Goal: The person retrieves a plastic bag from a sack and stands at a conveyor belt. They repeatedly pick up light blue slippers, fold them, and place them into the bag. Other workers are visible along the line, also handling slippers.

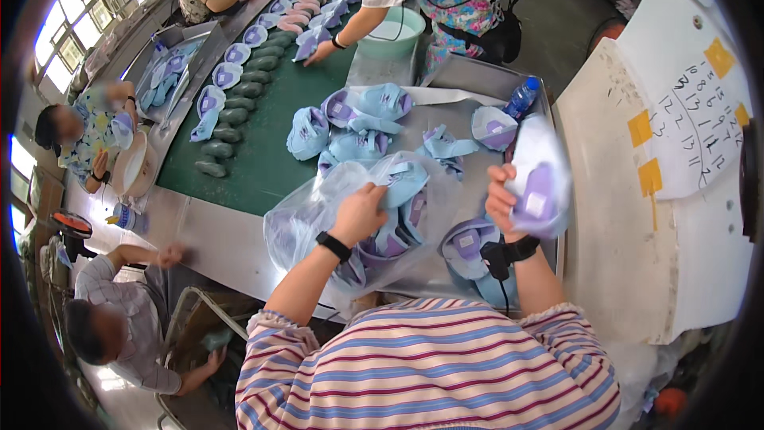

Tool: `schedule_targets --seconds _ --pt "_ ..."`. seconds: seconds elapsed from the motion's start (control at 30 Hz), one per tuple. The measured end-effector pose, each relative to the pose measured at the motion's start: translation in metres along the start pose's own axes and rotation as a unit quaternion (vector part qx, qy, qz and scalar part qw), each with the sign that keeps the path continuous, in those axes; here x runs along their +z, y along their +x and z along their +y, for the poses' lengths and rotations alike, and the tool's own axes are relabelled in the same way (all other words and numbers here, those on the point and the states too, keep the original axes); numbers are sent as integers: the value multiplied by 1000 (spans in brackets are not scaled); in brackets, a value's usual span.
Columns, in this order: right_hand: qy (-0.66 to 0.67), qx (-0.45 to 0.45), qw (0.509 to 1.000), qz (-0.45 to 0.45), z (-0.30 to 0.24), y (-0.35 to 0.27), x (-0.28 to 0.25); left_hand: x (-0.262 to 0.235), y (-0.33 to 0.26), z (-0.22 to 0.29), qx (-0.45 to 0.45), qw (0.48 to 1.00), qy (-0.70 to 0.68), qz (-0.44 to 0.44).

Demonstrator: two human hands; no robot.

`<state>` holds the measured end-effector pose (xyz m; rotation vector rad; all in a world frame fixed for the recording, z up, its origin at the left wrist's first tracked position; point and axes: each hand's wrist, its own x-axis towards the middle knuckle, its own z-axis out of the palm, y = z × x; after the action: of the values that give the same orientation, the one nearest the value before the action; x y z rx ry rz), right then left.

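Observation:
My left hand point(360, 213) is closed on the edge of a light blue shoe upper point(407, 181) at the mouth of a clear plastic bag point(290, 227). More blue and purple uppers lie in that bag. My right hand point(501, 201) is raised and grips another shoe upper point(540, 195), white with a purple insole patch, smeared by motion. Below my right wrist a blue upper with a purple lining point(468, 251) rests on the metal tray point(469, 179). Beyond the bag sit several loose blue uppers point(356, 146) with straps.
A blue-capped bottle point(522, 99) stands in the tray's far right corner. A white board point(676, 135) rises at my right. Rows of dark green shoe lasts point(233, 116) and uppers run along the green belt point(274, 171). A co-worker's hand point(321, 53) reaches over it; other people sit at left.

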<state>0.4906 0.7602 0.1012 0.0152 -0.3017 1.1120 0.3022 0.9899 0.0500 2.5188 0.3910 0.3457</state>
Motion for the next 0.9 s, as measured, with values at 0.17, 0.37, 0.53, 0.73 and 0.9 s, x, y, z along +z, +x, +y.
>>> schedule_targets --seconds 0.17,0.37,0.53,0.73,0.9 --pt "-138 61 970 189 14 -27 -18 -69 -13 1 290 907 40 302" --pt "-111 170 978 37 48 -6 -48 -86 19 -49 7 830 -412 377" --pt "-601 189 748 -208 80 48 -13 -99 35 10 323 900 46 290" --pt "-755 136 634 -101 103 49 -50 -88 47 20 111 921 25 374" --pt "-787 213 578 -46 105 57 -35 -97 51 0 177 929 53 321"
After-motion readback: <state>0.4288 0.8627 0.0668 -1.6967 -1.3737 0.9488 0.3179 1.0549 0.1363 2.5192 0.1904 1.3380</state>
